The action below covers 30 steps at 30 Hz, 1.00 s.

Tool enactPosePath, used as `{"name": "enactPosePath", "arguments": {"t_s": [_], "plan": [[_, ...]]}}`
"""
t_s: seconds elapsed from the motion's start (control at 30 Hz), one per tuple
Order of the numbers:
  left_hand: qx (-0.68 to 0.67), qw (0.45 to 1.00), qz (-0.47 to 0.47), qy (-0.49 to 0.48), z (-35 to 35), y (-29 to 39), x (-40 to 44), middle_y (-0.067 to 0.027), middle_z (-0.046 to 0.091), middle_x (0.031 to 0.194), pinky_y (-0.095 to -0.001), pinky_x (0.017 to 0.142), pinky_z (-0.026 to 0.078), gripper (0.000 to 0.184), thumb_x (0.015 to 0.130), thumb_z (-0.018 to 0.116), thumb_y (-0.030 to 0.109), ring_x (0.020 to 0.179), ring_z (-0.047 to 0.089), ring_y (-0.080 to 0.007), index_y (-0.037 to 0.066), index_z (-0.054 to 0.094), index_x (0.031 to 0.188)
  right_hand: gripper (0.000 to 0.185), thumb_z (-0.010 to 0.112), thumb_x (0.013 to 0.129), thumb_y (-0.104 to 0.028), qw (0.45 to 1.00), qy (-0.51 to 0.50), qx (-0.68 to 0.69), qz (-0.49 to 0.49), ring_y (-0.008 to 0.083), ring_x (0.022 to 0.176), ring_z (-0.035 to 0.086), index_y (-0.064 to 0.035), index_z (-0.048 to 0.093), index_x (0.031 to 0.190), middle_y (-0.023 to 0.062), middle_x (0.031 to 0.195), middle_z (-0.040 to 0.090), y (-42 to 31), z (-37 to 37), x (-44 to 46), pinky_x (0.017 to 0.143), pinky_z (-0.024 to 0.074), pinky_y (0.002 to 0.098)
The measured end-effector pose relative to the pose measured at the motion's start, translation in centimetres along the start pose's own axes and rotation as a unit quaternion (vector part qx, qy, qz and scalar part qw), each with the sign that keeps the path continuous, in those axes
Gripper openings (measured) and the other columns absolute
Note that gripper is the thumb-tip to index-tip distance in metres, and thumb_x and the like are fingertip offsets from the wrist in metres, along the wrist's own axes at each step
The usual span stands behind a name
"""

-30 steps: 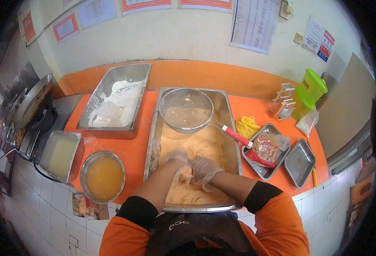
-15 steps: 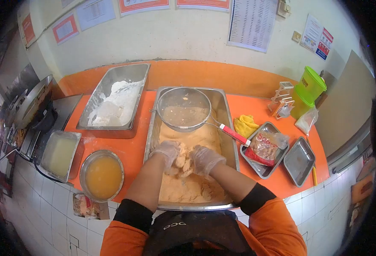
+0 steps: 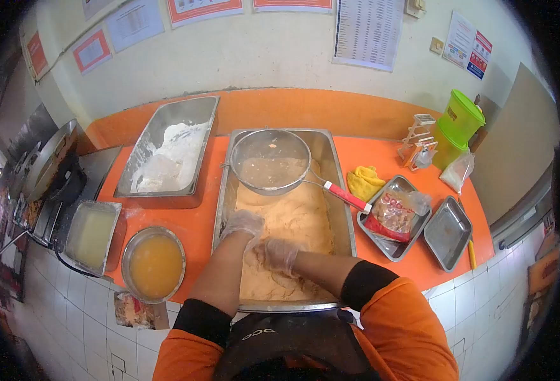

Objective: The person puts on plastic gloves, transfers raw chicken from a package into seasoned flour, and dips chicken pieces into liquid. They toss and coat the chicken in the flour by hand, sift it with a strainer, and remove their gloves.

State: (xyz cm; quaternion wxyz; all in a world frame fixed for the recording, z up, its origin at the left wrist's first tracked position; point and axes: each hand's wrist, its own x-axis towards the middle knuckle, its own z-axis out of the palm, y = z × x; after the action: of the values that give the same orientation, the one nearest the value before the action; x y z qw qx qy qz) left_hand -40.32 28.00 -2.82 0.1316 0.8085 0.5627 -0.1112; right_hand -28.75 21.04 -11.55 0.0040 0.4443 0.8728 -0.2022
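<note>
Both my hands wear clear plastic gloves and work inside a deep steel pan [image 3: 348,238] of pale orange flour [image 3: 308,222]. My left hand [image 3: 245,225] is low over the flour on the pan's left side, its fingers mostly hidden behind the hand. My right hand [image 3: 282,255] is bent inward, its curled fingers down in the flour and closed around something floury that I cannot make out. A round mesh sieve [image 3: 272,162] with a red handle [image 3: 346,196] rests across the pan's far end.
Left are a pan of white flour [image 3: 178,149], a bowl of orange liquid [image 3: 155,267] and a container of cloudy liquid [image 3: 92,235]. Right are a yellow cloth [image 3: 364,183], a tray with a bagged food [image 3: 394,213], another steel tray [image 3: 448,233] and green tubs [image 3: 459,124].
Both hands held clumpy flour-coated pieces above the flour. My right hand has moved down and left into the flour; the pieces no longer show clearly.
</note>
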Motion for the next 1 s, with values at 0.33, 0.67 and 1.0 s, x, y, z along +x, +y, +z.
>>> {"name": "enactPosePath", "arguments": {"t_s": [0.33,0.67,1.0], "plan": [[0.017,0.988,0.061,-0.138,-1.0,0.3,-1.6,-0.0179,0.058,0.117,-0.0420,0.089,0.044,0.040,0.086,0.044,0.031,0.108,0.057,-0.0310,0.005,0.062,0.111,0.034,0.059,0.078,-0.032,0.990,-0.054,0.109,0.074,0.0316,0.094,0.061,-0.0041,0.064,0.098,0.0189,0.098,0.064,0.7,-10.5,-7.0,0.078,0.0480,0.0396],[-0.170,0.943,0.055,-0.282,1.1,6.6,-5.4,-0.0138,0.065,0.100,-0.0385,0.077,0.049,0.042,0.086,0.048,0.041,0.086,0.063,-0.0269,0.007,0.067,0.100,0.036,0.050,0.083,-0.032,0.931,-0.347,-0.114,0.016,0.0317,0.089,0.061,-0.0057,0.062,0.104,0.0167,0.095,0.064,-3.9,-4.1,-9.0,0.077,0.0463,0.0401],[0.150,0.907,0.291,-0.265,1.6,4.2,-2.9,-0.0182,0.065,0.095,-0.0449,0.079,0.048,0.029,0.074,0.058,0.023,0.091,0.063,-0.0336,0.004,0.067,0.094,0.033,0.053,0.083,-0.025,0.971,-0.009,0.023,0.238,0.0286,0.097,0.059,-0.0067,0.060,0.109,0.0158,0.104,0.062,-0.3,-4.6,-8.1,0.081,0.0471,0.0383]]}}
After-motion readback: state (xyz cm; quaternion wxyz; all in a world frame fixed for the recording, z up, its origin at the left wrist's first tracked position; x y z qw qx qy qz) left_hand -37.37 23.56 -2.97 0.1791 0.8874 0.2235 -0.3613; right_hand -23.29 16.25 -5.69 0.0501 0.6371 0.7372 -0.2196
